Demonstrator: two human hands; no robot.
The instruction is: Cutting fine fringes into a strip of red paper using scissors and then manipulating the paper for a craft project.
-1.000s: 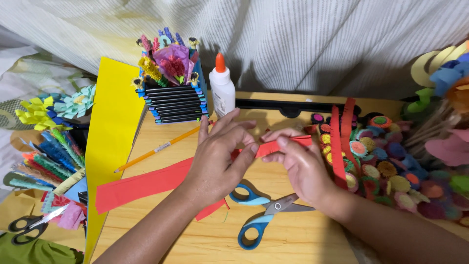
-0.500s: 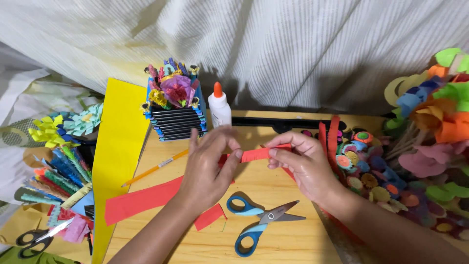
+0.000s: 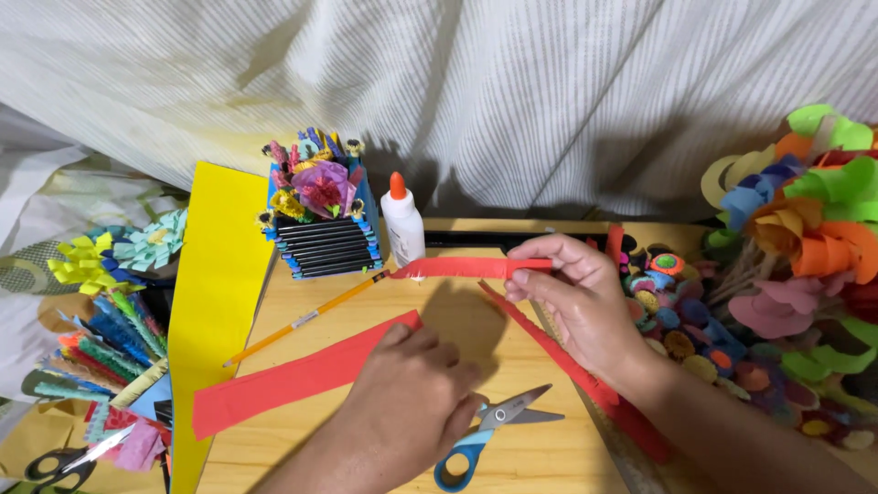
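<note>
This looks like a home craft corner set up for paper work. A small wooden desk (image 3: 366,320) stands against a draped striped cloth (image 3: 457,82) and carries a white glue bottle (image 3: 402,224), blue-handled scissors (image 3: 485,434), a pencil (image 3: 306,318) and red paper strips (image 3: 293,380). Finished paper flowers (image 3: 805,229) and rolled paper coils (image 3: 672,311) crowd its sides.

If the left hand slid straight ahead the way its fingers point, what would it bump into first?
Probably the glue bottle. The left hand points up the table toward it, though the held-up red fringed strip might be brushed first; depth is unclear.
</note>
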